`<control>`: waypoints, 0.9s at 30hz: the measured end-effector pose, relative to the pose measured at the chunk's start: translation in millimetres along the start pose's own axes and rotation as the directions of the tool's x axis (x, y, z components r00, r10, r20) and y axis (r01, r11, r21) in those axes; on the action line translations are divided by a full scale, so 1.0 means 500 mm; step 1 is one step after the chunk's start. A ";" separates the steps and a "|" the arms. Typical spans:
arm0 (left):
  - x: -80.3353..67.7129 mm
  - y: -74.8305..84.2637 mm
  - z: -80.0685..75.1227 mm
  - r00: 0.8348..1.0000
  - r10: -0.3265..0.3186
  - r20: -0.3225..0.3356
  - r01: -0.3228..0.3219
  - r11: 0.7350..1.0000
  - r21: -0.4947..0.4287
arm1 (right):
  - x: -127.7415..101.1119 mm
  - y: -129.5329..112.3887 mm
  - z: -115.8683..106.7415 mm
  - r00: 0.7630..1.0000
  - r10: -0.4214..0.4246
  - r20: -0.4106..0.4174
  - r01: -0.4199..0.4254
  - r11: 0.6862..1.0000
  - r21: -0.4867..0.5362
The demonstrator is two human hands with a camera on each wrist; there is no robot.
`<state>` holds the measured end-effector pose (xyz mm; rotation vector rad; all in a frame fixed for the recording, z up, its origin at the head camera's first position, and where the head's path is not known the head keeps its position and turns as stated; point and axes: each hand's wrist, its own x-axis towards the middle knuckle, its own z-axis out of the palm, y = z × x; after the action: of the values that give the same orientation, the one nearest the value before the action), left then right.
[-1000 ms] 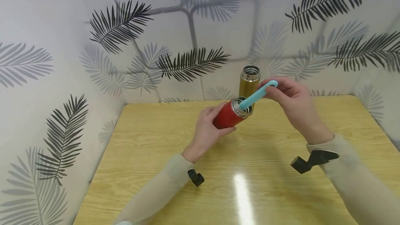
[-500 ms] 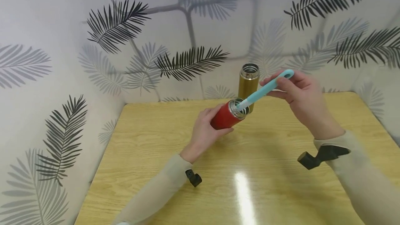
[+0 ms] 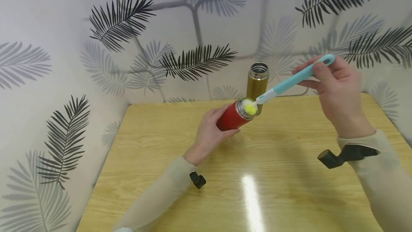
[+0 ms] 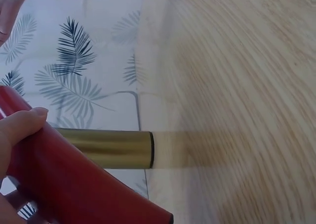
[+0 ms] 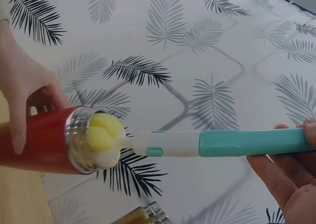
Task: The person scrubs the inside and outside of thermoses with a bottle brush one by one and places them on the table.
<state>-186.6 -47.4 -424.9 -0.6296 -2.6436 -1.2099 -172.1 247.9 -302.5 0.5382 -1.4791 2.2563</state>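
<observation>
Head view, item by item, placed against the red flask (image 3: 230, 118). Red flask: held tilted above the wooden table (image 3: 180, 160), steel mouth toward the far right; left hand (image 3: 210, 131) wraps its fingers round the body. Bottle brush (image 3: 289, 81): teal handle gripped near its far end by the right hand (image 3: 338, 88), fingers and thumb curled about it; its yellow sponge head (image 3: 249, 108) sits right at the flask's mouth, partly inside (right wrist view shows the sponge (image 5: 104, 144) filling the steel rim). Gold flask (image 3: 256, 83): upright, lidless, directly behind the red flask's mouth, close to the patterned wall.

Risks, as judged: the sponge is a tight fit in the rim, so a hard pull could free it with a jerk and swing the handle wide. The gold flask stands close behind, and either the brush or the tilted red flask could knock it over. A long handle held by its end gives little control of the head.
</observation>
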 end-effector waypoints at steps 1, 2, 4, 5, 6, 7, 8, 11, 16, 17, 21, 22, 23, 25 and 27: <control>0.000 -0.001 -0.001 1.000 0.005 -0.005 -0.005 1.000 0.015 | 0.002 -0.003 -0.001 1.000 -0.004 -0.004 0.005 1.000 0.018; 0.000 -0.002 -0.002 1.000 0.010 -0.011 -0.010 0.999 0.032 | 0.003 -0.005 -0.003 1.000 -0.006 -0.006 0.007 0.999 0.041; -0.001 -0.003 -0.004 1.000 0.018 -0.019 -0.017 0.998 0.057 | 0.007 -0.008 -0.005 1.000 -0.016 -0.018 0.017 0.998 0.060; -0.001 -0.003 -0.004 0.999 0.025 -0.023 -0.023 0.998 0.064 | 0.007 -0.009 -0.007 0.999 -0.023 -0.024 0.025 0.998 0.062; -0.001 -0.003 -0.005 0.999 0.029 -0.025 -0.027 0.997 0.066 | 0.008 -0.010 -0.008 1.000 -0.017 -0.025 0.019 0.996 0.090; 0.000 -0.003 -0.006 0.999 0.035 -0.028 -0.033 0.997 0.068 | 0.008 -0.010 -0.010 1.000 -0.014 -0.027 0.017 0.994 0.111; 0.000 -0.004 -0.007 0.999 0.037 -0.028 -0.035 0.997 0.066 | 0.008 -0.010 -0.011 0.999 -0.020 -0.032 0.024 0.994 0.106; -0.001 -0.005 -0.012 0.999 0.031 -0.023 -0.029 0.998 0.048 | 0.007 -0.011 -0.014 0.999 -0.028 -0.043 0.033 0.993 0.114; -0.008 -0.003 -0.020 1.000 0.017 -0.018 -0.016 0.999 0.043 | 0.008 -0.022 -0.018 0.996 -0.069 -0.055 0.072 0.995 0.067; -0.009 -0.003 -0.021 1.000 0.018 -0.019 -0.017 0.999 0.044 | 0.008 -0.025 -0.019 0.996 -0.074 -0.058 0.078 0.995 0.062; -0.013 0.000 -0.025 0.999 0.025 -0.019 -0.025 0.999 0.046 | 0.011 -0.029 -0.022 0.993 -0.081 -0.091 0.087 0.994 0.068; -0.013 0.001 -0.026 1.000 0.025 -0.016 -0.025 0.999 0.043 | 0.011 -0.029 -0.022 0.991 -0.080 -0.104 0.088 0.994 0.072; -0.013 0.001 -0.026 1.000 0.025 -0.013 -0.024 0.999 0.042 | 0.012 -0.029 -0.022 0.990 -0.082 -0.117 0.091 0.993 0.077; -0.012 0.000 -0.028 1.000 0.022 -0.011 -0.021 0.999 0.046 | 0.011 -0.027 -0.021 0.986 -0.087 -0.139 0.099 0.992 0.083; -0.011 -0.001 -0.032 1.000 0.018 -0.009 -0.018 0.999 0.049 | 0.010 -0.025 -0.021 0.984 -0.096 -0.153 0.111 0.990 0.088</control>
<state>-182.2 -61.6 -416.5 -0.6369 -2.6454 -1.1372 -171.2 262.5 -294.1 0.4535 -1.2470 2.2423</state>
